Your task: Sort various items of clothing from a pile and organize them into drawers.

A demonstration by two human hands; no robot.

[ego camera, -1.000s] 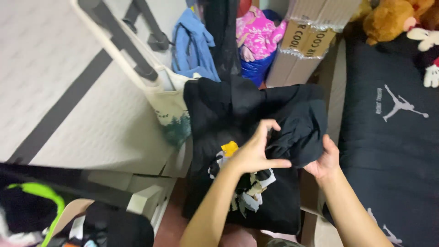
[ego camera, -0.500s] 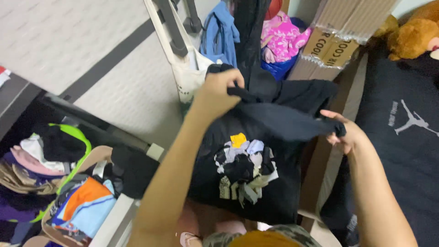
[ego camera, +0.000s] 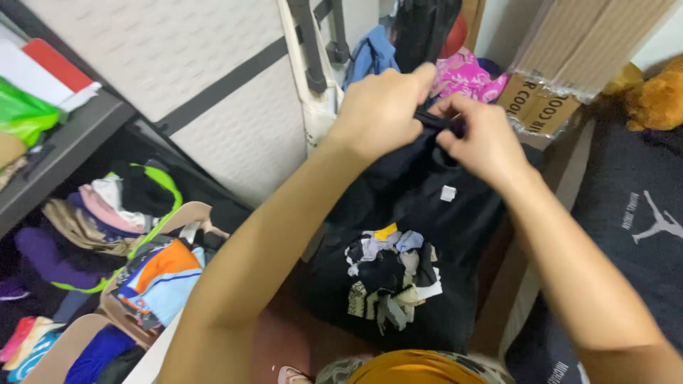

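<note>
Black shirt (ego camera: 420,213) hanging below both hands' grip

Your left hand (ego camera: 380,107) and right hand (ego camera: 480,139) hide the top fold of the black shirt (ego camera: 427,213). The teddy bear (ego camera: 658,96) and cardboard box (ego camera: 569,57) are cut off at the edge.

Open drawer (ego camera: 153,341) at lower left is the landmark, packed with folded clothes (ego camera: 149,281) in orange, blue, pink, purple. Grey shelf (ego camera: 64,153) above it carries a green bag (ego camera: 25,114). Right of it, bed (ego camera: 633,235) under a black cover; brown plush toy (ego camera: 658,96) on the cover's far end.
</note>
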